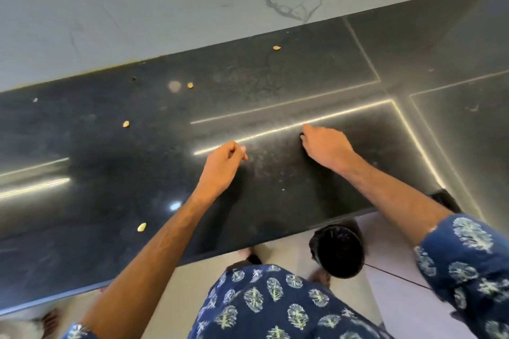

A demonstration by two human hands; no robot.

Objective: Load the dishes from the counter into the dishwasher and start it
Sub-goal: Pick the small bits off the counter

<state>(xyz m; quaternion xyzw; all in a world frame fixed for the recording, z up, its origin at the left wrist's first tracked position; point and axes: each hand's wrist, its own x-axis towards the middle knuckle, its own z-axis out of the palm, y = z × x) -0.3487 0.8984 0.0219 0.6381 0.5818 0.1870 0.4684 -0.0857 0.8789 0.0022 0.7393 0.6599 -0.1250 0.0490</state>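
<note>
- No dishes show on the dark stone bench; only a few pale scraps, like seeds or husks, lie scattered over it, so the clearing of dishes looks done or nearly done from this view.
- The dishwasher is out of the picture, so whether it is loaded, closed or started cannot be told; at the least, starting it may remain.
- The left hand hovers low over the bench, its fingers curled loosely inward with thumb near fingertips; it seems to hold nothing, though a tiny scrap could be hidden.
- The right hand rests on the bench, fingers bent down and together, the tips touching or pinching a small dark speck; blur leaves which unclear.
- A black bin stands on the floor just below the bench edge.
</note>
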